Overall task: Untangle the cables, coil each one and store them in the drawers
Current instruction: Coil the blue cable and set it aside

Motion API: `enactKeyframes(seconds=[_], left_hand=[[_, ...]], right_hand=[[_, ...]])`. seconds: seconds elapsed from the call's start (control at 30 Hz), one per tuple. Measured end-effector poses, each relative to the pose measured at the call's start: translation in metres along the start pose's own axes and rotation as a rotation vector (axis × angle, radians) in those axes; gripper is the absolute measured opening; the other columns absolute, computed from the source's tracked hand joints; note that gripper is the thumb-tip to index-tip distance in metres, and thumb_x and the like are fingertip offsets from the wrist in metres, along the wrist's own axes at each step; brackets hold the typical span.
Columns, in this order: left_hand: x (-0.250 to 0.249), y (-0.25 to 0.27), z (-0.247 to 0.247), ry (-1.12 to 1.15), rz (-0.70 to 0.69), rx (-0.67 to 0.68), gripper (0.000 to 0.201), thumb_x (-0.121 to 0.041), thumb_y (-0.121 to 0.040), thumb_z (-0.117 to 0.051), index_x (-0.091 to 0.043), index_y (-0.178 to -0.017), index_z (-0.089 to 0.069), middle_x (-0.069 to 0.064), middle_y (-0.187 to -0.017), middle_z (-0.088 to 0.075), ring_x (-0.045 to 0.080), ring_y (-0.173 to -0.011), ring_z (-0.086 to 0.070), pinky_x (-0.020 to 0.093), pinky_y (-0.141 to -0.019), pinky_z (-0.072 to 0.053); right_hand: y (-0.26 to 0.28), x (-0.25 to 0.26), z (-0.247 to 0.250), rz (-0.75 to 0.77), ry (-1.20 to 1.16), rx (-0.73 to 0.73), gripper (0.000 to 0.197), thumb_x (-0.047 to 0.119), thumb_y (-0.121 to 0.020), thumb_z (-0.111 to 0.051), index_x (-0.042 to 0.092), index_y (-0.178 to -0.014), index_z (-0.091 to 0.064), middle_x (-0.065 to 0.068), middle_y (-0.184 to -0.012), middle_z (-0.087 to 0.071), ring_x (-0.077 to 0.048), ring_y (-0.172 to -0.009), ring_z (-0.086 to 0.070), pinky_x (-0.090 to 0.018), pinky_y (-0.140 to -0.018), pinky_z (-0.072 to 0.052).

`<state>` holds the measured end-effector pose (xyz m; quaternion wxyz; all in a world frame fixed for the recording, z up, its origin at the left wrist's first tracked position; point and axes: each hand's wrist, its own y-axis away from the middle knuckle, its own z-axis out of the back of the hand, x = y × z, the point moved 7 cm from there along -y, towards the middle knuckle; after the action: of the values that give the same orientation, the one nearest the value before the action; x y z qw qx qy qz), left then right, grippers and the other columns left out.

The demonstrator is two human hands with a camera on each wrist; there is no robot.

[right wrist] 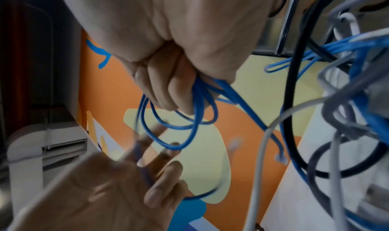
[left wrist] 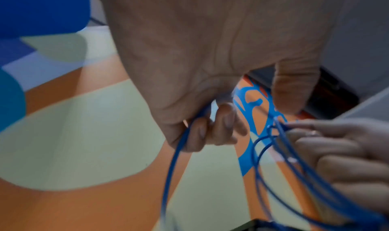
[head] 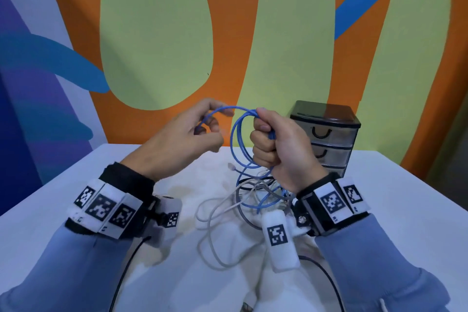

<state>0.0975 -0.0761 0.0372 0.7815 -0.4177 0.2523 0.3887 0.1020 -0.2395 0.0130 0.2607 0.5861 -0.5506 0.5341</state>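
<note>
Blue cable (head: 236, 132) loops hang upright from the right hand (head: 278, 144), fisted around them; the left hand (head: 187, 134), just left, pinches the free strand, its tail trailing down into the near tangle (head: 243, 200).

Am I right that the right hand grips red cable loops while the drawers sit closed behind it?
Not quite: the cable looped in the right hand is blue, not red, as the head view shows. The drawers do sit closed behind it.

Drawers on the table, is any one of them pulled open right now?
No, all three drawers sit flush in the cabinet, handles facing front.
</note>
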Motion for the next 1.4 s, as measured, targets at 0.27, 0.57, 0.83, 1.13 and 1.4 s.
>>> enactKeyframes(seconds=[0.27,0.57,0.83,1.13,1.4], left_hand=[[-0.010,0.002,-0.021,0.180,-0.061,0.144,0.038,-0.031,-0.091,-0.084,-0.014,-0.122,-0.069,0.003,-0.110,-0.079,0.017,-0.089,-0.074,0.031,-0.089,-0.058],[-0.022,0.003,-0.017,-0.220,-0.215,-0.213,0.048,-0.053,-0.107,-0.051,-0.010,-0.088,-0.059,0.011,-0.063,-0.058,0.030,-0.061,-0.053,0.050,-0.059,-0.043],[-0.015,0.001,-0.014,-0.063,-0.138,-0.170,0.033,-0.039,-0.095,-0.067,-0.010,-0.082,-0.057,0.008,-0.066,-0.050,0.030,-0.063,-0.041,0.040,-0.059,-0.036],[0.011,-0.004,-0.023,-0.407,0.019,-0.043,0.011,-0.027,-0.094,-0.057,-0.020,-0.090,-0.050,0.005,-0.078,-0.060,0.031,-0.075,-0.054,0.055,-0.074,-0.049],[0.010,-0.001,-0.011,-0.741,0.069,-0.234,0.014,-0.029,-0.104,-0.045,-0.021,-0.097,-0.036,0.005,-0.070,-0.049,0.039,-0.067,-0.044,0.043,-0.059,-0.029]], right_hand=[[0.011,-0.008,-0.022,-0.118,-0.163,0.204,0.040,0.034,-0.099,-0.045,0.025,-0.067,-0.024,0.008,-0.047,-0.008,-0.011,-0.039,-0.002,-0.023,-0.039,-0.005],[0.000,-0.007,-0.013,0.011,-0.163,0.036,0.045,0.041,-0.106,-0.049,0.015,-0.069,-0.051,0.009,-0.051,-0.015,-0.008,-0.042,-0.008,-0.022,-0.041,-0.010],[0.001,-0.003,-0.008,0.095,-0.017,-0.065,0.045,0.040,-0.107,-0.054,0.020,-0.069,-0.045,0.007,-0.060,-0.016,-0.009,-0.049,-0.012,-0.019,-0.040,-0.015],[0.008,-0.012,-0.028,0.003,-0.036,0.052,0.047,0.040,-0.107,-0.052,0.018,-0.067,-0.043,0.004,-0.054,-0.026,-0.008,-0.041,-0.021,-0.021,-0.041,-0.016],[0.003,-0.006,-0.020,0.036,0.108,0.073,0.046,0.037,-0.110,-0.048,0.013,-0.070,-0.052,0.002,-0.058,-0.020,-0.015,-0.048,-0.019,-0.028,-0.052,-0.035]])
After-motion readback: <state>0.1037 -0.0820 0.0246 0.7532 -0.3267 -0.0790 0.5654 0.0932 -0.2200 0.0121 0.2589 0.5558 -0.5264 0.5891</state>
